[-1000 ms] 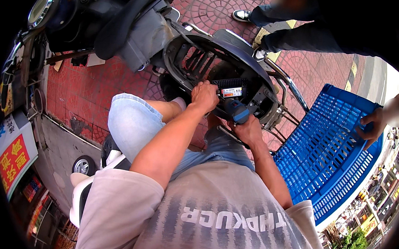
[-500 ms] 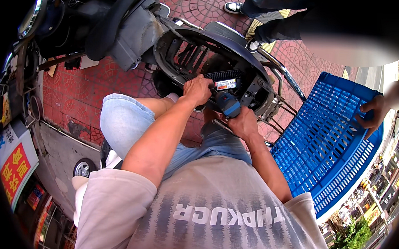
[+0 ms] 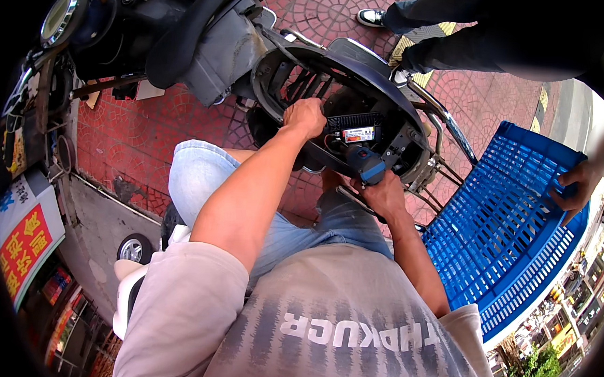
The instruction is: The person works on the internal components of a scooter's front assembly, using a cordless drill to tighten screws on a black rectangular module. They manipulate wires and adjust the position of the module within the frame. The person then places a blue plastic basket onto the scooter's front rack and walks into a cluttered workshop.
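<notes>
On the left, a smooth, dark scooter seat [image 3: 166,62] stands tipped up, beyond it red paving [image 3: 124,135] with a patterned texture. Next comes the scooter's oval under-seat compartment [image 3: 269,81], open on top, its slatted inner part dark and partly covered. The left hand [image 3: 306,117] is at its near rim, fingers curled and their tips hidden, so whether they grip anything cannot be told. Inside lies a black finned box [image 3: 357,131] with a white-and-orange label. Just nearer, a blue-and-black cordless driver [image 3: 366,166] points into the compartment, its tip hard to make out; the right hand [image 3: 387,195] is clamped around its handle. Rightmost, another person's hand [image 3: 576,188] holds a slotted blue plastic crate [image 3: 498,219], their arm blurred.
</notes>
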A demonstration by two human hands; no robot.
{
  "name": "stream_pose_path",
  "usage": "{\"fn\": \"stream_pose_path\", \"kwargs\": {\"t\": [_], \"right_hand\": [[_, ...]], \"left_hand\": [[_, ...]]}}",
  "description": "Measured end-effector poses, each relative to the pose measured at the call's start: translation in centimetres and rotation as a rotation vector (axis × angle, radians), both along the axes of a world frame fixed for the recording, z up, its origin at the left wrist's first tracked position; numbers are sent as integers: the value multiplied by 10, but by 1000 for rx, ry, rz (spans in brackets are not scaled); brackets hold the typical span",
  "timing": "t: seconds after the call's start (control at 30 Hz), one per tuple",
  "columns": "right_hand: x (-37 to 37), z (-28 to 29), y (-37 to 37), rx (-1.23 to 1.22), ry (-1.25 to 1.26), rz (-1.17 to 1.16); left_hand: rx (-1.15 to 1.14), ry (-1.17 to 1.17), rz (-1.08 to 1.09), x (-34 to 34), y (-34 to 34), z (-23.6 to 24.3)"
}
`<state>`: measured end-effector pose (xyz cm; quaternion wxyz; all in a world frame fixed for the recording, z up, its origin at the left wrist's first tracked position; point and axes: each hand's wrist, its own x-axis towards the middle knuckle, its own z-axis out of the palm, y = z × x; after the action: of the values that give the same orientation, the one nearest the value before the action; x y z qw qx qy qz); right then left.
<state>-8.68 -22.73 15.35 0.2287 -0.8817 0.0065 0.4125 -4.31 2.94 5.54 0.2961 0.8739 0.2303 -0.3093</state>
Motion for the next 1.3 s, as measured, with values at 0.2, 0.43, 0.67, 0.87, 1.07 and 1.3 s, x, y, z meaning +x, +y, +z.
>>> {"fn": "stream_pose_path", "kwargs": {"t": [0.2, 0.43, 0.67, 0.87, 1.07, 1.3], "right_hand": [[-1, 3, 0, 9, 32, -81], [5, 21, 11, -16, 31, -55], [6, 22, 11, 0, 76, -104], [12, 20, 6, 14, 111, -134], [3, 1, -8, 67, 102, -210], [6, 4, -4, 40, 128, -174]], "left_hand": [[138, -29, -926, 52, 45, -33], [410, 160, -1348, 54, 54, -165], [429, 209, -1311, 50, 61, -169], [45, 255, -1053, 45, 79, -157], [-155, 423, -625, 40, 43, -102], [-481, 486, -95, 13, 44, -78]]}}
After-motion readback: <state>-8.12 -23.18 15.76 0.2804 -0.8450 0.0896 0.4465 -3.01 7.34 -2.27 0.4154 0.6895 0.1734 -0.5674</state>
